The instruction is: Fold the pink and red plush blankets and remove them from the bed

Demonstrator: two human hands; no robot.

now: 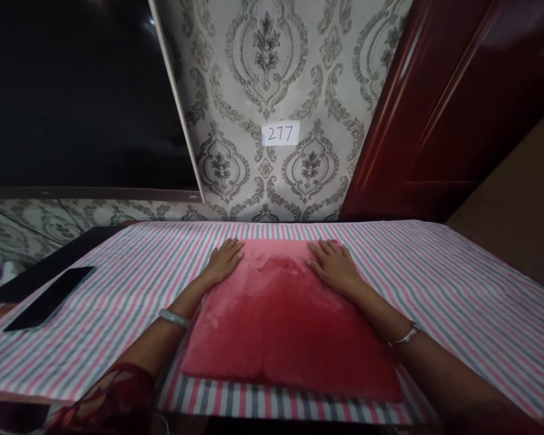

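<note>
While both palms lie flat, the left hand (224,258) presses the far left corner of the folded red plush cloth (285,314) and the right hand (335,266) presses the far right corner, fingers spread and grasping nothing, which looks like a way to keep the soft pile smooth and square. That cloth sits in the centre of the frame on the pink, white and grey striped sheet (457,290) covering the table, its near edge just short of the sheet's hem. At centre left a dark phone (49,297) lies well apart. Above, a paper label reading 277 (280,133) sticks to the patterned wallpaper (263,72), beside a dark screen (72,90) at upper left.
</note>
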